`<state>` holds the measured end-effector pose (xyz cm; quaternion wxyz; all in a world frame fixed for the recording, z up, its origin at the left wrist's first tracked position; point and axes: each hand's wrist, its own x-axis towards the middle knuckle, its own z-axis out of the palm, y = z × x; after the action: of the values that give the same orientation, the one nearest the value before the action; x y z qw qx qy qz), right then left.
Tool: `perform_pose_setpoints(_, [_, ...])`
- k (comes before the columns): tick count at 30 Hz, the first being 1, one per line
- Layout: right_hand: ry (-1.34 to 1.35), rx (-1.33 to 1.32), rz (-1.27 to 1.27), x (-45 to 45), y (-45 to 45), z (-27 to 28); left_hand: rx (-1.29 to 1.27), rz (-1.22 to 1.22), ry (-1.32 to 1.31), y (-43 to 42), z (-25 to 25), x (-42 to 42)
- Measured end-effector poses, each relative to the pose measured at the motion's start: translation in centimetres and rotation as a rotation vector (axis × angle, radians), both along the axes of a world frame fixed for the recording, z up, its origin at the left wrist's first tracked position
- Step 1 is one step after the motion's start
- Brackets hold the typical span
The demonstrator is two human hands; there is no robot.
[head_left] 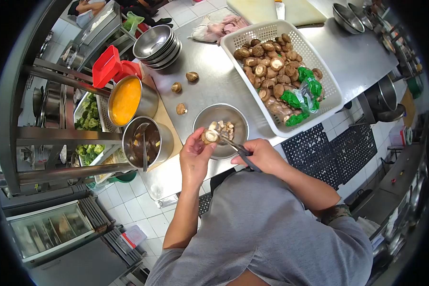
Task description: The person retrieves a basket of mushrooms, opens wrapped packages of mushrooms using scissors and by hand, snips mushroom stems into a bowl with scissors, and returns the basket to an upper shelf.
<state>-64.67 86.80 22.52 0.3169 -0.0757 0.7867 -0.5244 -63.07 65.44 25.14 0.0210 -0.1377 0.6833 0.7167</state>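
Note:
My left hand pinches a brown mushroom, its pale underside turned up. Black-handled scissors are gripped in my right hand, their blades pointing at the mushroom. Both hands are over the near part of a steel bowl, which holds several cut mushroom pieces. Three loose mushrooms lie on the steel table left of the bowl. To the right, a white perforated basket holds a heap of brown mushrooms and a green-and-clear plastic bag.
On the left stand a pot of orange liquid, a pot of dark sauce with a ladle, and stacked steel bowls. At the back are bagged pale meat and a cutting board with a knife. Metal rails border the left.

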Motion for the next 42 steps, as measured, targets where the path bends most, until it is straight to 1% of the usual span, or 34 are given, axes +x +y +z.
perform_pose_setpoints(3, [-0.410, -0.165, -0.001, -0.5, 1.3, 2.5, -0.045, 0.011, -0.034, -1.2, -0.6, 0.1])
perform_pose_setpoints(5, [-0.186, 0.044, 0.121, -0.3, 2.0, 2.2, -0.037, 0.010, -0.003, -2.0, -1.2, -0.2])
perform_pose_setpoints(7, [0.077, 0.270, 0.184, -0.2, 2.8, 2.5, -0.058, -0.027, 0.025, -0.8, -0.1, -1.8])
perform_pose_setpoints(8, [0.018, 0.232, 0.183, -0.4, 3.1, 2.6, -0.090, -0.051, 0.033, -0.1, 0.7, -2.9])
perform_pose_setpoints(9, [0.033, 0.234, 0.176, -0.5, 3.2, 2.8, -0.125, -0.069, 0.040, 0.7, 2.0, -4.3])
perform_pose_setpoints(10, [0.047, 0.234, 0.176, -0.5, 3.1, 2.9, -0.017, -0.136, 0.113, 1.9, 2.8, -6.2])
perform_pose_setpoints(12, [0.055, 0.226, 0.176, -0.6, 2.7, 3.4, 0.037, -0.181, 0.261, 4.3, 4.6, -10.2])
perform_pose_setpoints(15, [0.156, 0.248, 0.158, -0.2, 2.5, 3.2, -0.150, -0.222, 0.349, 3.0, 5.3, -14.9])
perform_pose_setpoints(17, [0.133, 0.216, 0.143, 0.5, 3.2, 3.3, -1.117, -0.247, 0.580, -2.3, 1.9, -16.4])
perform_pose_setpoints(19, [0.117, 0.173, 0.102, 0.9, 3.4, 3.1, -1.216, -0.289, 0.088, -5.9, -1.6, -16.5])
perform_pose_setpoints(21, [0.088, 0.145, 0.082, 1.5, 3.6, 2.9, -1.388, -0.137, -0.064, -7.9, -6.7, -16.6])
perform_pose_setpoints(23, [0.119, 0.144, 0.084, 1.8, 3.4, 2.4, -1.376, -0.299, -0.205, -8.8, -7.5, -17.1])
perform_pose_setpoints(24, [0.122, 0.145, 0.087, 1.9, 3.3, 2.4, -1.362, -0.376, -0.279, -8.6, -7.3, -17.1])
perform_pose_setpoints(26, [0.145, 0.131, 0.079, 1.9, 2.9, 2.4, -1.272, -0.249, -0.154, -8.1, -7.1, -16.6])
perform_pose_setpoints(27, [0.151, 0.117, 0.051, 1.7, 2.8, 2.7, -1.229, -0.178, -0.098, -7.9, -6.2, -16.0])
perform_pose_setpoints(29, [0.164, 0.079, 0.001, 1.3, 2.4, 3.3, -0.988, -0.071, 0.154, -6.1, -2.0, -14.2])
perform_pose_setpoints(31, [0.157, 0.023, -0.110, 0.9, 2.0, 3.2, -0.260, -0.054, 0.155, -4.4, 0.0, -12.0])
perform_pose_setpoints(32, [0.150, -0.004, -0.163, 0.8, 1.8, 3.3, -0.075, -0.068, 0.089, -3.8, 0.9, -10.6])
perform_pose_setpoints(33, [0.204, 0.070, -0.174, 0.5, 1.7, 3.8, 0.111, -0.083, 0.034, -3.1, 1.9, -9.2])
perform_pose_setpoints(34, [0.283, 0.078, -0.188, 0.2, 1.4, 4.0, 0.299, -0.102, -0.016, -2.6, 2.5, -8.1])
perform_pose_setpoints(35, [0.360, 0.087, -0.206, 0.1, 1.2, 4.2, 0.353, -0.109, -0.036, -2.2, 2.7, -7.2])
perform_pose_setpoints(37, [0.404, 0.145, -0.163, -0.2, 1.0, 4.8, 0.467, -0.130, -0.083, -1.6, 2.6, -5.6])
perform_pose_setpoints(41, [0.550, 0.179, -0.159, -0.2, 0.9, 3.6, 0.454, -0.179, -0.096, -1.2, 2.2, -3.6])
perform_pose_setpoints(42, [0.575, 0.190, -0.143, -0.2, 0.9, 3.9, 0.387, -0.180, -0.123, -1.0, 2.3, -3.2])
